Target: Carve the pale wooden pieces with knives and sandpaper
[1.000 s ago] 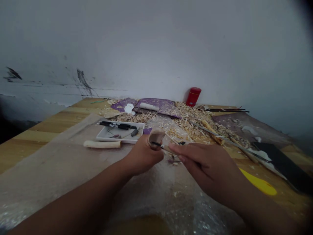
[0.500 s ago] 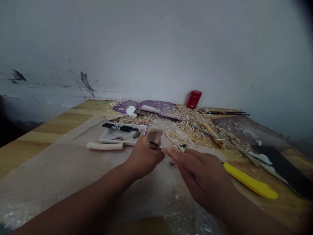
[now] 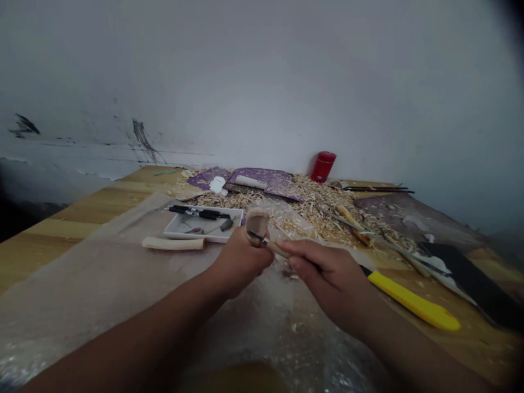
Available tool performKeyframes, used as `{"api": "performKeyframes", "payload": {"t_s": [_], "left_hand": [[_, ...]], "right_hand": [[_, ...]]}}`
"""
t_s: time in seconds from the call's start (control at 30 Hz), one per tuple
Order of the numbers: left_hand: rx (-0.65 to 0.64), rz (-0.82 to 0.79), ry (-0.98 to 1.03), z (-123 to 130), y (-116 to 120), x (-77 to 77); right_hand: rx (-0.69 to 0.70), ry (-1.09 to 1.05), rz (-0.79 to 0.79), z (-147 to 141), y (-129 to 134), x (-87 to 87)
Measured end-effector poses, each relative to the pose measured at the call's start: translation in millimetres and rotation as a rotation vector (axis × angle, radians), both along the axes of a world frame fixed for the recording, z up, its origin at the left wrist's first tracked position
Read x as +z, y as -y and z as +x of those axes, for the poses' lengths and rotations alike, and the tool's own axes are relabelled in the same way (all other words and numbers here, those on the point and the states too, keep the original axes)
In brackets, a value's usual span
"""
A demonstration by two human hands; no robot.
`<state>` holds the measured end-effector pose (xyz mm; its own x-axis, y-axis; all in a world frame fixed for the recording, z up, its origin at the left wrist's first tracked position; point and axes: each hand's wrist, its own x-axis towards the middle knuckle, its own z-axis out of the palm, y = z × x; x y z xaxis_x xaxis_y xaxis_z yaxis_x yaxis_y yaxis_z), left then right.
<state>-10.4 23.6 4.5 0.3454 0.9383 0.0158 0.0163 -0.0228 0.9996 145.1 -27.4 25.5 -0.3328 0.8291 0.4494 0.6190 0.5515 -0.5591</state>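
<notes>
Near the middle of the view, my left hand (image 3: 239,265) is closed around a pale wooden piece (image 3: 258,219) with a hollow in its upper part. My right hand (image 3: 327,275) grips the light wooden handle of a carving tool (image 3: 277,249). The tool's dark metal tip lies at the hollow of the piece, close to my left fingers. Part of the handle is hidden inside my right hand, and the lower part of the wooden piece is covered by my left hand.
A white tray (image 3: 172,229) with black pens lies behind a pale wooden stick (image 3: 173,243). Wood shavings (image 3: 319,199), a red container (image 3: 323,167) and purple sheets (image 3: 266,177) are at the back. To the right lie a yellow-handled tool (image 3: 413,300) and a black slab (image 3: 470,278).
My right hand has turned and shifted slightly, so more of the tool's handle shows between the hands. My left hand still holds the wooden piece. The whole view has shifted a little.
</notes>
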Motion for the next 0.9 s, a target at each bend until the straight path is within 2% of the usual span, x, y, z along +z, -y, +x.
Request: {"api": "performKeyframes", "payload": {"t_s": [0.1,0.23,0.5,0.6,0.73,0.9], "left_hand": [[-0.066,-0.022,0.083,0.1,-0.7,-1.4],[-0.051,-0.014,0.082,-2.1,-3.3,-3.9],[-0.048,0.164,-0.145,-6.4,-4.8,-1.7],[-0.055,0.154,-0.181,-5.4,-3.0,1.8],[-0.037,0.113,-0.147,-3.7,-1.5,5.8],[0.020,0.111,-0.120,-1.2,1.2,8.8]], "right_hand": [[0.003,-0.075,-0.076,1.7,-1.6,1.7],[0.001,0.032,0.024,4.3,2.7,4.0],[-0.038,0.308,0.134,11.4,8.1,8.6],[-0.048,0.383,0.167,11.2,9.1,8.6],[-0.079,0.420,0.295,5.8,10.4,4.2],[-0.093,0.408,0.324,-1.6,11.4,1.3]]}}
